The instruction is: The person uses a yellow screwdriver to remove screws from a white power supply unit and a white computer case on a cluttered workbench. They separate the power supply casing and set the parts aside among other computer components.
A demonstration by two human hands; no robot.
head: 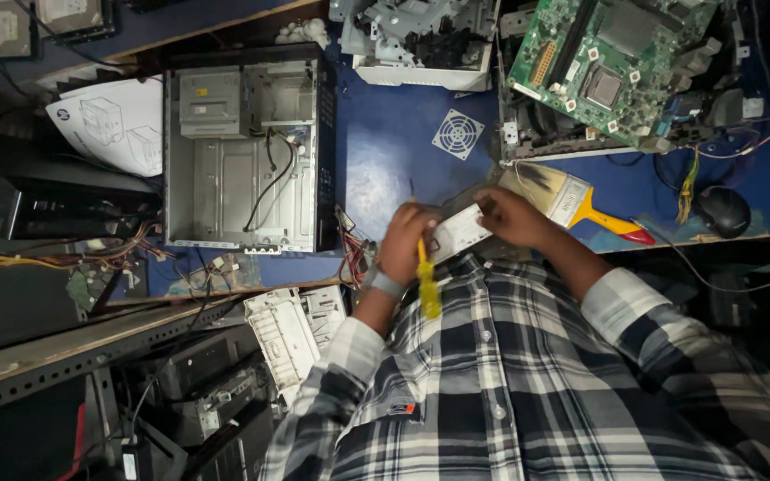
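Hands are held close together above the chest. A yellow screwdriver [424,272] is clamped in the left hand [405,242], shaft upward. A white drive [458,232] is gripped by the right hand [511,216], over the blue table [403,142].

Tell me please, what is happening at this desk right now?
A person in a checked shirt works over a blue table. The left hand holds a yellow-handled screwdriver, its grip shut around it. The right hand holds a small pale flat part between both hands. An opened computer case lies to the left, a green circuit board at the upper right, and a paintbrush beside the right hand.
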